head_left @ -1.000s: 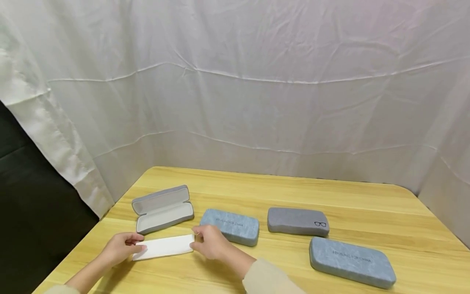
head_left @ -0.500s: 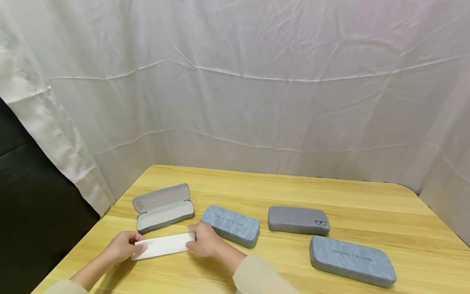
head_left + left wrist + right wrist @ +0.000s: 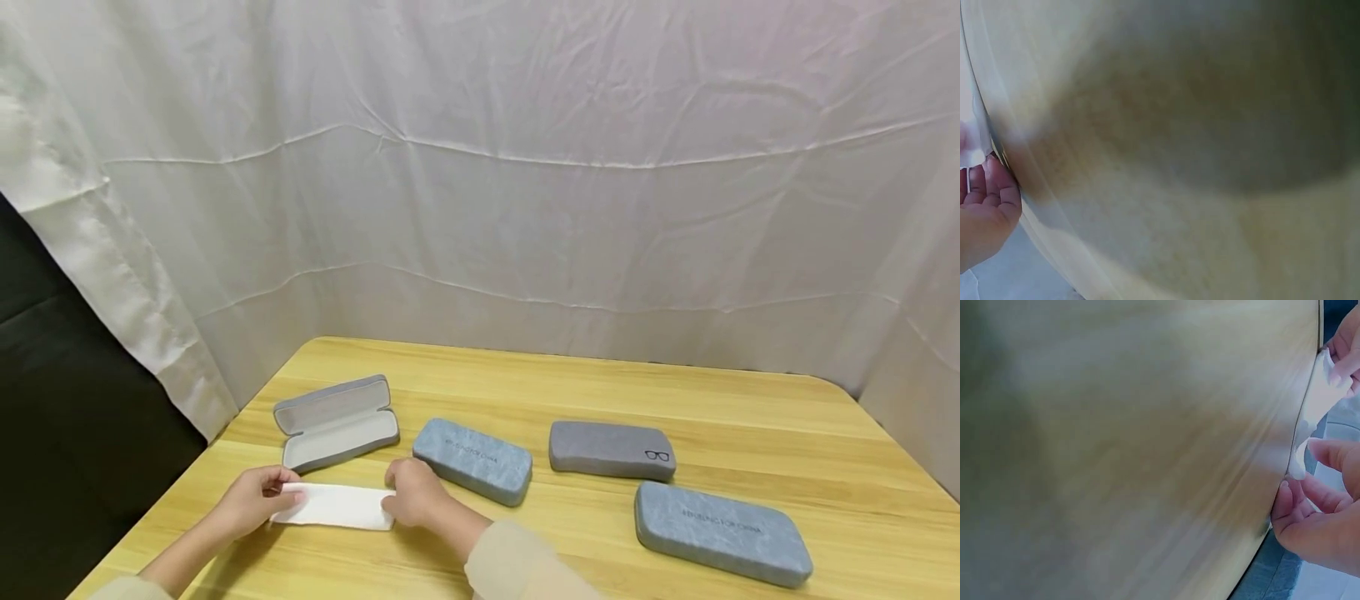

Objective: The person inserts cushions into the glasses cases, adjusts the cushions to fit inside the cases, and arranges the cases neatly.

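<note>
A folded white cloth point(image 3: 341, 506) is stretched lengthwise between the two hands, low over the near left part of the table. My left hand point(image 3: 251, 504) pinches its left end, thumb on top and fingers behind. At the opposite end, my right hand point(image 3: 420, 493) holds the cloth between thumb and fingers. The right wrist view shows the cloth point(image 3: 1321, 400) bending softly between both hands. Just beyond it, a grey glasses case point(image 3: 341, 440) stands open with its pale lining showing. A blue glasses case point(image 3: 472, 458), closed and lettered, lies right behind my right hand.
A closed grey-purple glasses case point(image 3: 611, 450) with a spectacles print lies right of centre. Nearer the front right is another closed blue glasses case point(image 3: 720, 533). The wooden table point(image 3: 525, 358) ends at a white curtain point(image 3: 525, 225) behind it.
The cloth's right end has dropped a little toward the front, so it now slopes slightly down to the right. Both hands keep hold of it, and the cases stay put.
</note>
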Motion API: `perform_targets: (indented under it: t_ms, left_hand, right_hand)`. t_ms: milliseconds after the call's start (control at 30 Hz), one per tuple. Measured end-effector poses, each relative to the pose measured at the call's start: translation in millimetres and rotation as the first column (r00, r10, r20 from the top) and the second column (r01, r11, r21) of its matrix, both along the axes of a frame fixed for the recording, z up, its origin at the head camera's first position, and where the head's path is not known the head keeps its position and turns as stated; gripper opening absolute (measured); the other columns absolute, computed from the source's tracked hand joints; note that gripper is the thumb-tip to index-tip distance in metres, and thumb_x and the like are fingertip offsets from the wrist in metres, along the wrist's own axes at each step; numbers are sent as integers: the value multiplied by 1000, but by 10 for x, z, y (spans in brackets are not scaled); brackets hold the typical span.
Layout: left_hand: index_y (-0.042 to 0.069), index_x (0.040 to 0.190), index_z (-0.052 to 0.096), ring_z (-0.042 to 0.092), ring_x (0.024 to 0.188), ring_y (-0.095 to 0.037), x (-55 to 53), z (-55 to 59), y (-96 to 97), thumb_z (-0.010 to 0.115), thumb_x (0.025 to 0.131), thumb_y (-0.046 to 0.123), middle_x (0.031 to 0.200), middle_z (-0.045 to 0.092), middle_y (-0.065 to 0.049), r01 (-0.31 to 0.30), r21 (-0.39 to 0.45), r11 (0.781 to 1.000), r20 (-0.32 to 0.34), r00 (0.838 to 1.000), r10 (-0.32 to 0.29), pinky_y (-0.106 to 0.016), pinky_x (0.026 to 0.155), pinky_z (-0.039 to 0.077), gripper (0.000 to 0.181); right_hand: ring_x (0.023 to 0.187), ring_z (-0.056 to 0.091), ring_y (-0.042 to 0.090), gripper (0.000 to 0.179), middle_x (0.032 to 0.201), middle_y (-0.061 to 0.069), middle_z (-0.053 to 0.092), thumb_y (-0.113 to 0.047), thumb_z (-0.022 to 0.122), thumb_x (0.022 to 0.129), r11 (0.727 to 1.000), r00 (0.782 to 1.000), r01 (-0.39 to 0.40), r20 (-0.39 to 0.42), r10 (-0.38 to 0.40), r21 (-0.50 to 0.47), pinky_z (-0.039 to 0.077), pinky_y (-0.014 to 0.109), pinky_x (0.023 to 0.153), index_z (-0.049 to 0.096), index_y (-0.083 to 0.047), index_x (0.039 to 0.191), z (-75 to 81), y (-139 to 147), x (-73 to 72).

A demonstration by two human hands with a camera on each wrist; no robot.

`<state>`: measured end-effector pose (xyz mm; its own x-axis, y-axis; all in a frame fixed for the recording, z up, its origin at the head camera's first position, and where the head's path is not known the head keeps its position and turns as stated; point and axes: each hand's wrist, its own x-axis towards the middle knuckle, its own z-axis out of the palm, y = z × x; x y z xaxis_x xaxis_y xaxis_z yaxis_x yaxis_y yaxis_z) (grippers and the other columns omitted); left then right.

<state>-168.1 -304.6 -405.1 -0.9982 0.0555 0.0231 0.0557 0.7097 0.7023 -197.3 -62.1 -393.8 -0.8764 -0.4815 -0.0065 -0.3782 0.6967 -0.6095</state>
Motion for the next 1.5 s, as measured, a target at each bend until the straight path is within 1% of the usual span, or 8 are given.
perform_targets:
  t_ms: [333,500,700,800,933,1200,1333,1500]
  left_hand:
    - [-8,93,59,44,56,-2,10,39,16,66,84,10,72,53,1,31,130,991,34,999,-36,-21,47,43,21]
    - [-7,93,61,47,60,-1,17,56,19,66,84,11,74,57,1,-22,112,993,35,999,18,-20,52,43,21]
    - [-7,92,62,47,59,0,4,51,34,66,84,9,71,58,4,-105,115,988,-10,994,107,-19,52,44,18]
    - [-7,91,61,48,59,1,-6,49,49,66,84,7,70,58,4,-147,134,980,-35,988,153,-19,52,44,17]
    - [-8,93,61,48,58,0,-30,72,59,66,84,9,70,59,4,-184,152,971,-54,979,194,-19,52,44,20]
    - [-10,102,61,51,63,2,-70,144,42,65,87,17,76,62,2,-248,154,956,-39,966,257,-18,57,47,31]
    - [-10,101,61,51,64,2,-96,150,24,65,87,19,78,64,0,-268,149,952,-50,959,278,-18,57,47,33]
    - [-11,101,61,51,63,1,-133,146,7,65,86,17,77,65,-3,-286,134,949,-52,954,295,-18,56,47,32]
  right_hand:
    - [55,36,9,30,55,-5,38,-4,71,72,998,1000,28,-7,-28,60,31,18,51,46,-10,56,15,57,59]
    - [55,35,11,25,58,-2,37,1,62,80,996,999,35,10,-34,-87,29,19,50,45,-9,65,14,84,46]
    - [60,38,10,13,65,0,40,-1,57,89,960,998,58,16,-56,-274,32,18,51,48,-4,80,22,85,-15]
    - [62,42,8,4,68,1,49,-2,58,89,956,997,55,-35,-67,-289,36,18,52,57,0,85,15,75,-46]
    - [57,40,6,13,62,0,50,-3,57,89,954,993,44,-95,-75,-298,35,17,50,61,0,78,10,57,-85]
    - [59,41,1,13,67,2,57,-5,54,91,911,987,29,-133,-92,-411,38,15,54,60,-3,79,-33,-26,-154]
    - [57,39,2,14,65,0,50,-5,51,93,898,986,22,-138,-91,-439,36,15,51,56,-4,80,-36,-64,-182]
    - [57,38,4,14,64,-3,41,-6,48,95,904,991,28,-103,-79,-427,34,16,50,51,-4,81,-38,-96,-215]
